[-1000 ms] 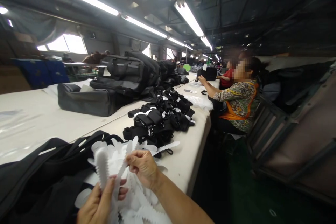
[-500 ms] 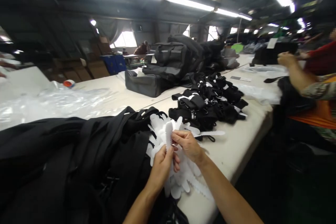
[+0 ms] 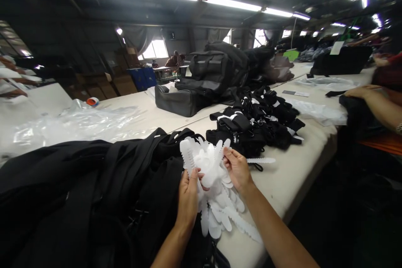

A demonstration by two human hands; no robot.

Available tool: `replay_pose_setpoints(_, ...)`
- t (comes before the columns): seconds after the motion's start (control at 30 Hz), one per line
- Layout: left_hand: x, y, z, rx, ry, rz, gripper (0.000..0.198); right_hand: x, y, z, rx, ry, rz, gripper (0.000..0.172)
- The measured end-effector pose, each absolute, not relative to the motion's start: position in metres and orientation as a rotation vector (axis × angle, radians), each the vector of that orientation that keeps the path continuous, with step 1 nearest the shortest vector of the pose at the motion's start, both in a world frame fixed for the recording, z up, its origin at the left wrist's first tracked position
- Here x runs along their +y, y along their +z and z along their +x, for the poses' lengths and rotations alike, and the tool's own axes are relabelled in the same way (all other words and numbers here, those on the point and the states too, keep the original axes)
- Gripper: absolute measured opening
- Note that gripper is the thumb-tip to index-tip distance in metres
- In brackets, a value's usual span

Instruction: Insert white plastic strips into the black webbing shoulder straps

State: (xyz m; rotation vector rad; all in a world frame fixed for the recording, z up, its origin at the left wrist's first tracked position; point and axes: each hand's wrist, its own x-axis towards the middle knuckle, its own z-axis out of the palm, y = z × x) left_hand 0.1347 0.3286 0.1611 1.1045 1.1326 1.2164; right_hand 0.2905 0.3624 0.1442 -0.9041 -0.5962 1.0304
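My left hand is closed on a white plastic strip with a notched edge, which stands upright above the thumb. Pinched between the thumb and fingers of my right hand is a second white notched strip. The two strips are held apart, over a loose heap of similar white strips. Where the lower ends of the held strips lie among the others, I cannot make out. Against the heap's left side lies a pile of black fabric bags.
Bundled black straps lie behind the heap. Farther back are stacked black bags on the cream-covered table. Clear plastic sheeting covers the left part. At the right, a co-worker's arm reaches over dark fabric.
My hands have moved apart: the left one leftward with a strip, the right one rightward with another. The view has turned slightly left. The co-worker's hand has come down.
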Motion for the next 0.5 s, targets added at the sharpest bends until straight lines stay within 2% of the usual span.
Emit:
replay_pose_setpoints(0.03, 0.329, 0.160, 0.134, 1.130, 1.243, 1.079, 0.039, 0.364, 0.144, 0.293, -0.593, 0.938, -0.937, 0.038)
replay_pose_setpoints(0.13, 0.328, 0.157, 0.136, 1.042, 1.167, 1.105, 0.037, 0.365, 0.143, 0.293, -0.726, 0.702, -1.020, 0.062)
replay_pose_setpoints(0.17, 0.328, 0.156, 0.136, 1.012, 1.116, 1.136, 0.036, 0.364, 0.144, 0.291, -0.799, 0.681, -1.023, 0.062)
replay_pose_setpoints(0.27, 0.325, 0.155, 0.139, 0.943, 0.989, 1.213, 0.035, 0.354, 0.149, 0.282, -1.056, 0.920, -0.948, 0.031)
replay_pose_setpoints(0.37, 0.325, 0.153, 0.141, 0.906, 0.933, 1.244, 0.036, 0.344, 0.155, 0.276, -1.117, 1.224, -0.864, 0.040)
replay_pose_setpoints(0.5, 0.325, 0.152, 0.142, 0.891, 0.926, 1.310, 0.033, 0.343, 0.154, 0.275, -0.941, 1.289, -0.864, 0.042)
